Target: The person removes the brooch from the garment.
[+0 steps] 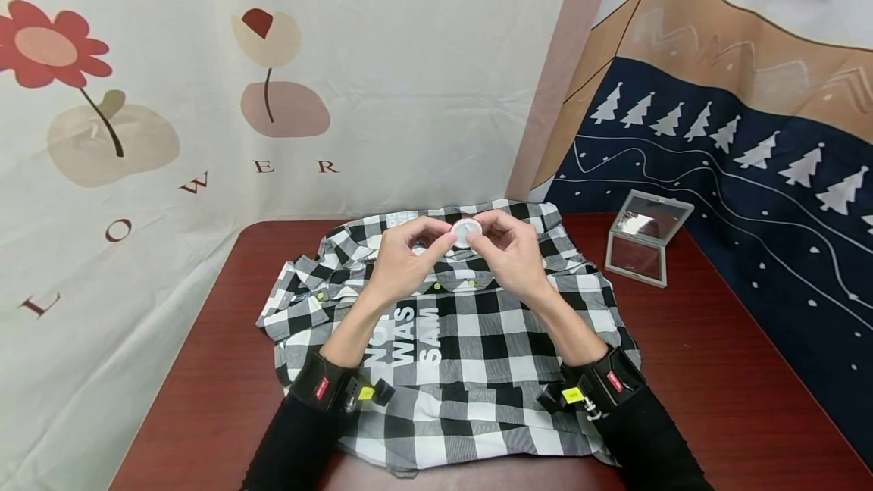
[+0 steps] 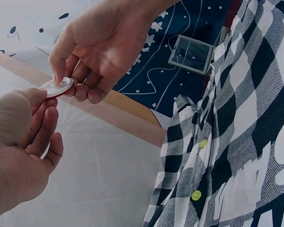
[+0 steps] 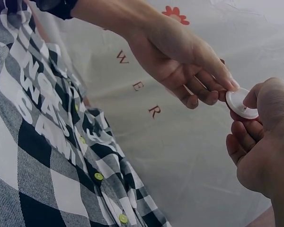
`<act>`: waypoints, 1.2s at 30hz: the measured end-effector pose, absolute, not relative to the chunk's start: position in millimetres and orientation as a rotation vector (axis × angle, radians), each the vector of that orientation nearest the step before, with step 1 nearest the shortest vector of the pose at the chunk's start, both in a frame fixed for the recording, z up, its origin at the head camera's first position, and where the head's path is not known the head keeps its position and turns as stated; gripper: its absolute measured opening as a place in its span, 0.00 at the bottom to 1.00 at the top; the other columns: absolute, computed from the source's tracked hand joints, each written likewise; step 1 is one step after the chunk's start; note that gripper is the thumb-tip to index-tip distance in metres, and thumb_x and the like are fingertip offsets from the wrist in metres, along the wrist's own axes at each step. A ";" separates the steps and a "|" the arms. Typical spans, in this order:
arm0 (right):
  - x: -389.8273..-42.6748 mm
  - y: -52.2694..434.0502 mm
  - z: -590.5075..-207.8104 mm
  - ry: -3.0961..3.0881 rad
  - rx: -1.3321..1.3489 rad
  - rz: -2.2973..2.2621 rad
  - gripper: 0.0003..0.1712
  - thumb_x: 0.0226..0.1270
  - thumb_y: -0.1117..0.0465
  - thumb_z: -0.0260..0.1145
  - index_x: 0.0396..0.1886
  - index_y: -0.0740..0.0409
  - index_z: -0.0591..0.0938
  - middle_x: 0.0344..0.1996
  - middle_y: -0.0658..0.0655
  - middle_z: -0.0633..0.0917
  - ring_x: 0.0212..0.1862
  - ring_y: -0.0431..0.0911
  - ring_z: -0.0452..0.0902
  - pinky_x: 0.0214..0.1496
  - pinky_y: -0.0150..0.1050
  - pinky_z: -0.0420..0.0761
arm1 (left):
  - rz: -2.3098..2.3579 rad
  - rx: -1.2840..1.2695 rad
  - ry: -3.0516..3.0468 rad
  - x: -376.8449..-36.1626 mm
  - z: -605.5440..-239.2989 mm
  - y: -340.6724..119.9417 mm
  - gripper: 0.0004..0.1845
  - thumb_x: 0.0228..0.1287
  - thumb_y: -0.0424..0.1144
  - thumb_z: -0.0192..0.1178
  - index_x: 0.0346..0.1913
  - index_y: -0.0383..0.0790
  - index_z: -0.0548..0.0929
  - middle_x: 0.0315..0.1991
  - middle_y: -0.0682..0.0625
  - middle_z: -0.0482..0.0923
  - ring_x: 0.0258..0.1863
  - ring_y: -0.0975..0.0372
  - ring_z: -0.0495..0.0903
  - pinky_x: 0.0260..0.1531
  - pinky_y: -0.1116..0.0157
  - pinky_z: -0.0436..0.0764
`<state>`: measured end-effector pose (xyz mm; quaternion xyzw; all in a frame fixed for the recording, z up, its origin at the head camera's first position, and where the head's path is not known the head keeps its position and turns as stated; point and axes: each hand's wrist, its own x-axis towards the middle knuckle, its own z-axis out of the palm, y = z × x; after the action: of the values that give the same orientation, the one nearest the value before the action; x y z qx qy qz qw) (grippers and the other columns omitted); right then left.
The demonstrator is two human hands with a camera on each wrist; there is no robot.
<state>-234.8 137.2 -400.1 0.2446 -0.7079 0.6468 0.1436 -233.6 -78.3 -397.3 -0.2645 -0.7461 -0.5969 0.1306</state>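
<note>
A small round disc [image 1: 467,233], white on top with a red rim or underside, is held up over the far part of a checked shirt. My left hand [image 1: 402,260] pinches its left edge, thumb on top and fingers below. From the other side my right hand [image 1: 511,254] pinches it too, its thumb lying on the white face [image 3: 237,100]. What kind of disc it is cannot be told. Beneath both hands the black-and-white shirt [image 1: 477,324] lies spread on the table, with white lettering and yellow-green buttons [image 2: 196,195].
An open square mirror [image 1: 637,258] with a pale frame stands at the right back of the red-brown table [image 1: 709,370]. Behind the table hang a pale curtain [image 1: 409,59] with flower prints and a dark blue cloth [image 1: 750,195] with white trees.
</note>
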 end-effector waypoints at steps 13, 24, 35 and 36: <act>-235.3 137.6 -400.5 -2.078 0.718 1.865 0.10 0.78 0.72 0.71 0.53 0.73 0.87 0.39 0.45 0.88 0.40 0.36 0.83 0.46 0.26 0.87 | -1.705 -0.726 -2.175 -234.5 -398.4 -80.0 0.07 0.78 0.34 0.73 0.51 0.36 0.94 0.43 0.42 0.94 0.37 0.66 0.85 0.45 0.63 0.88; -238.1 149.4 -392.0 -2.178 0.828 1.893 0.15 0.82 0.68 0.67 0.62 0.70 0.86 0.49 0.44 0.92 0.52 0.40 0.90 0.58 0.30 0.88 | -1.408 -0.856 -2.098 -242.3 -397.1 -88.6 0.06 0.77 0.33 0.74 0.51 0.37 0.95 0.42 0.45 0.95 0.36 0.59 0.88 0.44 0.62 0.90; -240.7 154.4 -389.1 -2.319 0.894 1.958 0.18 0.88 0.62 0.61 0.64 0.68 0.87 0.57 0.53 0.92 0.53 0.41 0.90 0.64 0.36 0.89 | -1.079 -1.003 -1.973 -245.8 -397.8 -91.6 0.06 0.72 0.28 0.76 0.48 0.35 0.95 0.44 0.43 0.95 0.45 0.53 0.93 0.48 0.56 0.91; -240.8 154.6 -389.0 -2.331 0.894 1.955 0.18 0.88 0.62 0.61 0.64 0.68 0.87 0.59 0.56 0.92 0.53 0.41 0.90 0.65 0.36 0.88 | -1.065 -1.011 -1.965 -246.3 -398.5 -91.7 0.06 0.72 0.28 0.76 0.48 0.35 0.95 0.44 0.43 0.95 0.45 0.53 0.93 0.49 0.56 0.92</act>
<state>-240.8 154.6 -389.0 0.2820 -0.7351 0.6163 -0.0147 -246.3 -91.7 -398.5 -0.3881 -0.7541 -0.4087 0.3372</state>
